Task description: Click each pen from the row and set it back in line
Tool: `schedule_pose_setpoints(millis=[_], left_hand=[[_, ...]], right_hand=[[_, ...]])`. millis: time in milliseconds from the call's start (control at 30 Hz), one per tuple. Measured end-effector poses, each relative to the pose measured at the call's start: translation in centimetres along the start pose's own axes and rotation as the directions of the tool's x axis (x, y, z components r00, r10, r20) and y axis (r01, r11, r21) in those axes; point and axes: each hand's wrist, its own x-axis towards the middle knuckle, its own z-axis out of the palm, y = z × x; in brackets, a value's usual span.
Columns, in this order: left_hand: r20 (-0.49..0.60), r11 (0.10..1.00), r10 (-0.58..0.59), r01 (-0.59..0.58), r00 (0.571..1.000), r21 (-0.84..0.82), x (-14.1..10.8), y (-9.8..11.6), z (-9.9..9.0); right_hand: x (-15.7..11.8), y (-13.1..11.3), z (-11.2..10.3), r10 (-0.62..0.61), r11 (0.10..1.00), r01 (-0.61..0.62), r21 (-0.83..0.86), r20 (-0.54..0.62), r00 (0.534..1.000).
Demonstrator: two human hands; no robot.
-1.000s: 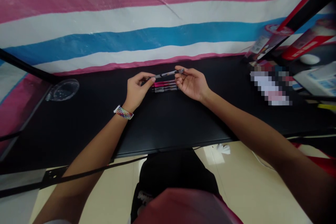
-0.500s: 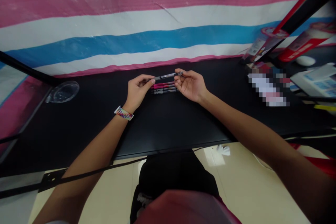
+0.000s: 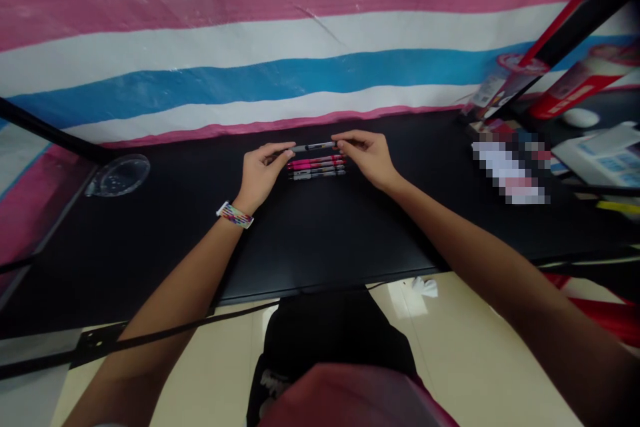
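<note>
A grey and clear pen (image 3: 314, 146) lies crosswise between my two hands. My left hand (image 3: 263, 173) pinches its left end with thumb and fingers. At the other end, my right hand (image 3: 367, 157) closes its thumb and fingertips on the tip. Just nearer to me, pink-red pens (image 3: 310, 163) rest side by side on the black desk, parallel to the held pen. Grey and clear pens (image 3: 317, 174) lie in the same row, nearest to me. Whether the held pen touches the desk I cannot tell.
A clear plastic lid (image 3: 123, 175) lies at the left of the desk (image 3: 320, 233). To the right stand a clear cup (image 3: 510, 83) and a red-banded cup (image 3: 570, 90), near a white mouse (image 3: 581, 118). A striped sheet (image 3: 280, 80) hangs behind.
My right hand has turned palm-down and moved its grip on the pen's right end. The pen now lies level, parallel to the row, and more of the row's right ends show.
</note>
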Motion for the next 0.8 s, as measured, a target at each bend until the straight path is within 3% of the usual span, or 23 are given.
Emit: schedule_pose_setpoints(millis=[167,300,600,800], left_hand=[[-0.001,0.999,-0.016,0.016,1.000,0.035,0.3,-0.9,0.1],[-0.043,0.977,0.011,-0.002,0.999,0.214,0.5,-1.6,0.0],[0.018,0.945,-0.006,0.000,1.000,0.328,0.5,-2.5,-0.3],[0.001,0.935,0.010,-0.010,1.000,0.355,0.4,-2.8,-0.1]], right_hand=[[0.7,1.5,-1.0,-0.194,0.926,0.199,-0.320,0.049,0.980],[1.0,2.3,-1.3,-0.197,0.818,0.246,-0.520,0.149,0.969],[1.0,2.7,-1.1,-0.204,0.698,0.350,-0.624,0.295,0.933],[0.7,2.5,-1.1,-0.186,0.683,0.328,-0.653,0.279,0.942]])
